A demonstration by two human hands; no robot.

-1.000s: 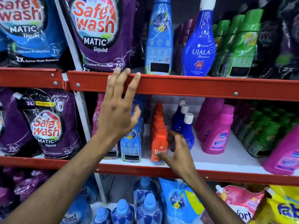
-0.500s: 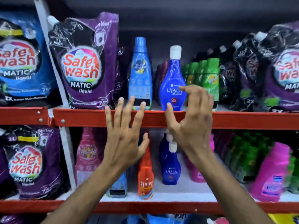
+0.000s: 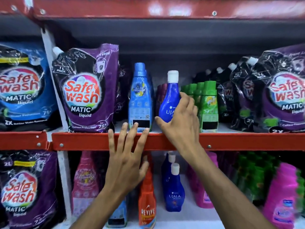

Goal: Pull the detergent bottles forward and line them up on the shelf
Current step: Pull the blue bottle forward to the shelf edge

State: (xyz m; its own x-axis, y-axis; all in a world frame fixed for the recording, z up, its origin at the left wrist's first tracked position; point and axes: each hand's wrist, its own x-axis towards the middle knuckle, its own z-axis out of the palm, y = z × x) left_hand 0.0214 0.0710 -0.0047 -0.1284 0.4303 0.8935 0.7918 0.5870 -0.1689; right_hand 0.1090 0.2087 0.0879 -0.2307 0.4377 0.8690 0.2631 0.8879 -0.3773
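A dark blue Ujala bottle (image 3: 169, 98) with a white cap stands near the front of the upper shelf. My right hand (image 3: 180, 119) wraps its lower part, thumb on the left side and fingers round the right. To its left stands a light blue bottle (image 3: 140, 96), upright at the shelf edge. My left hand (image 3: 127, 162) lies flat with spread fingers against the red shelf rail (image 3: 231, 141), fingertips reaching just below the light blue bottle. A row of green bottles (image 3: 208, 103) stands right of the Ujala bottle.
Purple Safewash pouches (image 3: 87, 91) stand left and right of the bottles, a blue pouch (image 3: 21, 90) at far left. On the lower shelf stand an orange Revive bottle (image 3: 147, 204), more Ujala bottles (image 3: 173, 190), pink bottles (image 3: 283, 199) and green ones.
The view has tilted up from the lower shelf to the upper one. My right hand rose from the orange bottle and closed on the Ujala bottle. My left hand stays on the rail.
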